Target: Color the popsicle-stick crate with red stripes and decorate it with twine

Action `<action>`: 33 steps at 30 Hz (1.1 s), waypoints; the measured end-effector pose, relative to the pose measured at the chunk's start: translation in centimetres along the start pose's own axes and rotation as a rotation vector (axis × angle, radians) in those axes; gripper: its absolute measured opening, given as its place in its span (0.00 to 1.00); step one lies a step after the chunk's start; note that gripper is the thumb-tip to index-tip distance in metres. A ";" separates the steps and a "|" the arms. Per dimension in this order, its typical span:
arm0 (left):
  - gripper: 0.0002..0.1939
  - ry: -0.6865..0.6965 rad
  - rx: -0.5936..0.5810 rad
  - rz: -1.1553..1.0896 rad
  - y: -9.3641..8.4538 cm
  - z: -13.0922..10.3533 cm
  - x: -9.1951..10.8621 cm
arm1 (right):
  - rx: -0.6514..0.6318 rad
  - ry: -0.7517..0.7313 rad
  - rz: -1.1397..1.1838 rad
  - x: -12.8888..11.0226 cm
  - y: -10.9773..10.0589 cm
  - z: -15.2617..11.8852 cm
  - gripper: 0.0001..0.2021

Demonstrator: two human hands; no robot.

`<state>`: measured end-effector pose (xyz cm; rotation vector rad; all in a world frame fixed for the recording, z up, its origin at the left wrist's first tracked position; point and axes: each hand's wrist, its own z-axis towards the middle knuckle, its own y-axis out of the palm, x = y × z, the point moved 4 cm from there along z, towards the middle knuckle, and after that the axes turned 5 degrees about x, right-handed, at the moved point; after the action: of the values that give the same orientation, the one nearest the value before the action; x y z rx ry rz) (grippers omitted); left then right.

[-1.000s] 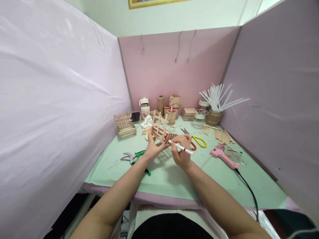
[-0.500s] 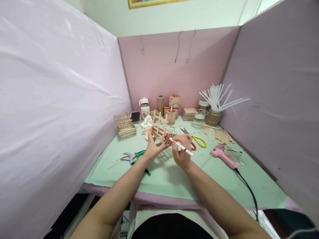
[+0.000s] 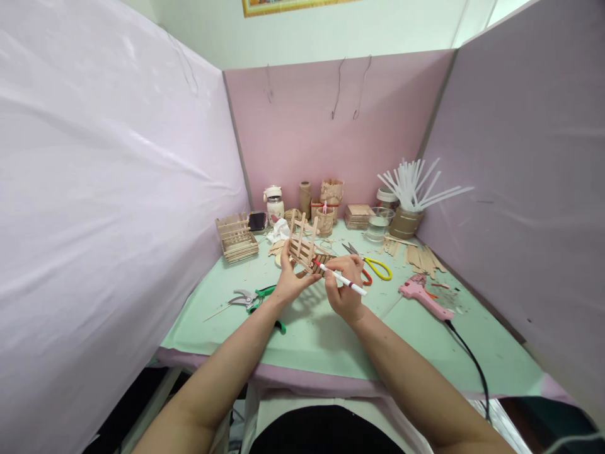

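Observation:
A small slatted structure of wooden sticks is held up over the middle of the table, tilted. My left hand grips it from the left and below, thumb and fingers around its lower part. In my right hand is a white marker with a red tip end, pinched like a pen. The marker's red end points left at the lower part of the structure; whether it touches the wood is too small to tell. Scissors with red and yellow handles lie just behind my right hand.
Green-handled pruning shears lie left of my left wrist. A pink glue gun with a black cord lies at the right. Behind stand a slatted wooden basket, a glass bowl and white glue sticks in a jar. Loose wooden sticks lie back right.
The marker's red end has shifted slightly left along the wooden structure, with my right hand. My left hand and the structure stay almost where they were.

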<state>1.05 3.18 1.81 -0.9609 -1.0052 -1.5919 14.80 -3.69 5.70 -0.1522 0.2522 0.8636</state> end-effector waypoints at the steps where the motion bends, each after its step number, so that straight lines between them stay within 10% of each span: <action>1: 0.61 -0.001 -0.001 0.001 0.0 0.0 0.0 | 0.002 0.001 -0.002 0.0 0.0 0.0 0.04; 33: 0.63 -0.030 -0.004 0.001 0.0 0.0 0.0 | 0.032 0.019 -0.035 0.2 -0.1 -0.1 0.06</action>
<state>1.08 3.14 1.79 -0.9907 -1.0219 -1.5832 15.03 -3.64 5.58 -0.1347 0.2799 0.8232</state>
